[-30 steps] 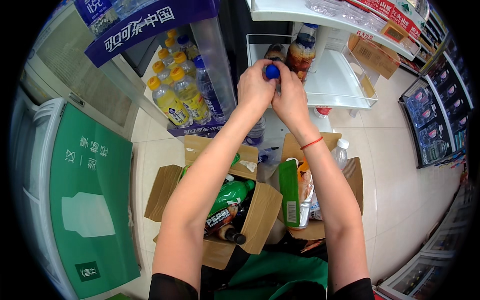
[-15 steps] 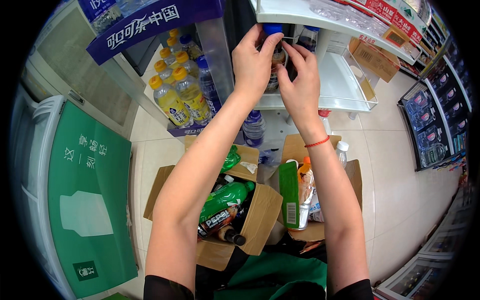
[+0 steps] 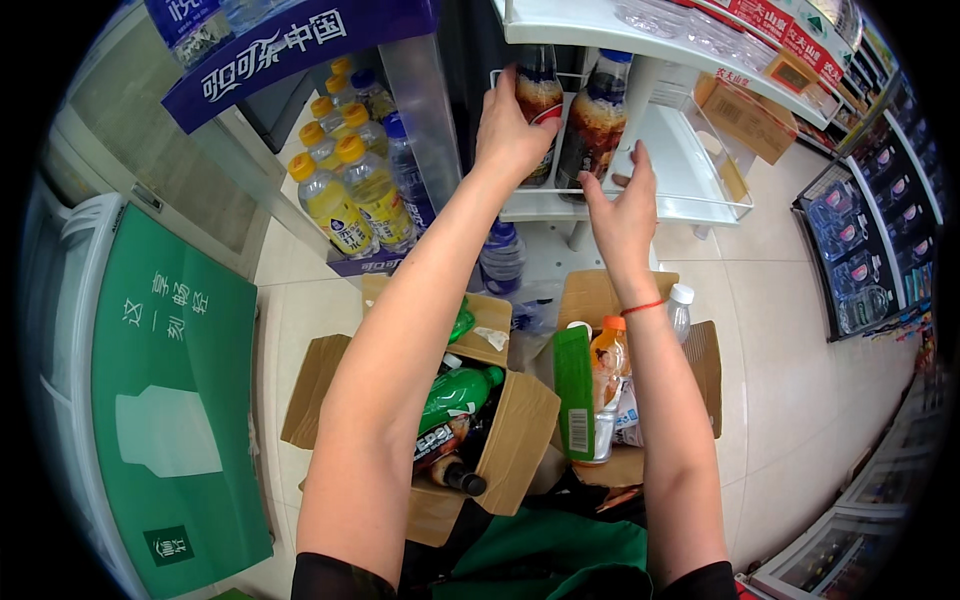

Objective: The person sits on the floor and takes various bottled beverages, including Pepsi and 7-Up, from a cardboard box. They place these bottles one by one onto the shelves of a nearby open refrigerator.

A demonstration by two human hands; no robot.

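The grip is at a white metal shelf with a wire rail point(image 3: 675, 165), above a pale tiled floor point(image 3: 790, 300). Left of the grip stands a purple-fronted display rack point(image 3: 300, 50) holding yellow-capped clear plastic bottles point(image 3: 335, 205); farther left is a green-sided chest freezer point(image 3: 170, 345). The left hand point(image 3: 508, 130) grasps a dark-brown labelled plastic bottle point(image 3: 543, 95) upright on the shelf. Just right of that grip stands a blue-capped dark-brown plastic bottle point(image 3: 592, 125); the right hand point(image 3: 625, 205) is spread loosely beside it, contact unclear. Below the grip, an open brown cardboard box point(image 3: 525, 430) contains a green plastic bottle point(image 3: 455, 395); below and right, a second brown cardboard box point(image 3: 590, 290) holds an orange-capped plastic bottle point(image 3: 608, 350).
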